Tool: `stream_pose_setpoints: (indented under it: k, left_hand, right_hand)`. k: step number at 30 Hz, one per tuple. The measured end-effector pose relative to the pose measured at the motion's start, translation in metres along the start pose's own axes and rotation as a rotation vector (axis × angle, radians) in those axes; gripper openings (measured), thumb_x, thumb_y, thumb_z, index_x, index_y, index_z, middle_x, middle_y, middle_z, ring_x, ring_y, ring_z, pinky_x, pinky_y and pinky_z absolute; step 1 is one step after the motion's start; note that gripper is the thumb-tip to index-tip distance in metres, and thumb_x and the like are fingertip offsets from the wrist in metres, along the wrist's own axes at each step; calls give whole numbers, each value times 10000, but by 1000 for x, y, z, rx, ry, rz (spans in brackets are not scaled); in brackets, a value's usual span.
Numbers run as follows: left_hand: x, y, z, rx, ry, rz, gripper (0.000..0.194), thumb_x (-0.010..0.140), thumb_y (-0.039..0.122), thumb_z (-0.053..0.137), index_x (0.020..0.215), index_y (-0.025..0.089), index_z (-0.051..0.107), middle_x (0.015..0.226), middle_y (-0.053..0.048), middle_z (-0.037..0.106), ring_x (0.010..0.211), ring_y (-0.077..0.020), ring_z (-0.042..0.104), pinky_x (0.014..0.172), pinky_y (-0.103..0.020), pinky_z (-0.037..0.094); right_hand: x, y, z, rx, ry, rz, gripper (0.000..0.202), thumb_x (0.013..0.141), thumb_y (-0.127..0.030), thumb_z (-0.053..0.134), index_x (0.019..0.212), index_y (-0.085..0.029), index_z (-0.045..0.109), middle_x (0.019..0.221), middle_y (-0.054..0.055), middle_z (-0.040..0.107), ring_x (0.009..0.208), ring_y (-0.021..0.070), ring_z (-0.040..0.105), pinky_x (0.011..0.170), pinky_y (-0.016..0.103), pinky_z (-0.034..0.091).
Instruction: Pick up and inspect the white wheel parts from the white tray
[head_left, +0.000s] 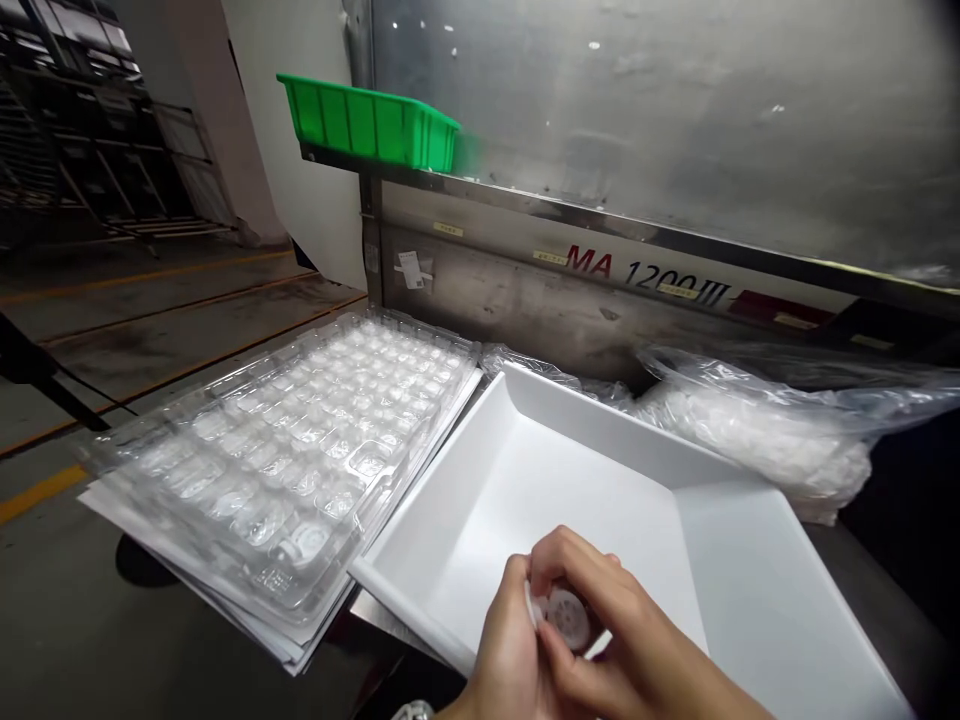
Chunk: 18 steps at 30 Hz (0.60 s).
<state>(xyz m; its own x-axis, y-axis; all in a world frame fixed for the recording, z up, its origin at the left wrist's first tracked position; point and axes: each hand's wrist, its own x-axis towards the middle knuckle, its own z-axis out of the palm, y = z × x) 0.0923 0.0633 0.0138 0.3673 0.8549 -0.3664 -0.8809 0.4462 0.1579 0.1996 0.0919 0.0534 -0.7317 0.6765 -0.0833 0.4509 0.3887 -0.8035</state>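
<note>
Both hands meet at the lower middle, above the near side of a white bin (765, 570). My left hand (506, 645) is closed around small white plastic parts, its fingers partly hidden behind the other hand. My right hand (615, 610) curls over from the right, thumb and fingers closed on a round white plastic part (568, 618) with a patterned face. A thin white rim shows beside it, between the hands. To the left lies a clear plastic tray (300, 430) with rows of pockets; a round white part (307, 540) sits in its near corner pocket.
Paper sheets (262, 640) lie under the clear tray. A plastic bag of white parts (765, 430) rests behind the bin. A green basket (360, 125) stands on a metal ledge (525, 200) of the machine. Floor shows at left.
</note>
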Motion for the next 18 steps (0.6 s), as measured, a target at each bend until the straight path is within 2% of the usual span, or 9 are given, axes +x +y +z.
stream_pose_setpoints:
  k: [3, 5, 8, 11, 14, 18]
  left_hand:
    - [-2, -2, 2, -85, 90, -32, 289, 960, 339, 398, 934, 138, 605, 877, -49, 619, 835, -147, 610, 762, -261, 461]
    - [-4, -2, -1, -121, 149, -20, 329, 1000, 347, 340, 995, 140, 596, 924, -44, 634, 791, -122, 613, 702, -238, 461]
    - [-4, -5, -5, -146, 188, 40, 325, 1010, 345, 368, 1008, 117, 599, 910, -39, 649, 733, -91, 617, 661, -206, 463]
    - [-1, -10, -6, -162, 182, 90, 318, 1013, 295, 376, 1013, 87, 617, 920, -58, 671, 737, -80, 636, 610, -183, 457]
    - [-1, -13, -5, -157, 150, 75, 287, 998, 251, 403, 1076, 74, 616, 1148, -126, 661, 979, -152, 662, 769, -234, 512]
    - [-7, -8, -8, -116, 85, 55, 256, 965, 238, 456, 1149, 115, 585, 1244, -139, 631, 1127, -225, 626, 1000, -369, 472]
  right_hand:
    - [-5, 6, 3, -239, -37, -124, 299, 907, -117, 410, 1146, -297, 402, 1125, 29, 456, 1035, 147, 477, 830, 286, 479]
    - [-6, 11, 1, -291, -51, -165, 293, 933, -162, 425, 1179, -318, 394, 1169, 26, 446, 1059, 132, 480, 802, 242, 521]
    - [-7, 17, -3, -320, 15, -222, 195, 921, -195, 494, 1091, -278, 445, 1096, 25, 501, 994, 128, 513, 755, 231, 535]
    - [-9, 21, -4, -346, 109, -338, 148, 895, -133, 542, 984, -223, 465, 992, 15, 560, 918, 112, 531, 765, 245, 497]
    - [-14, 23, -5, -332, 137, -359, 174, 875, -89, 558, 967, -213, 478, 979, -9, 578, 906, 91, 529, 803, 246, 452]
    - [-22, 26, -8, -300, 74, -213, 235, 903, -155, 543, 1080, -260, 430, 1059, -30, 547, 994, 99, 513, 879, 267, 425]
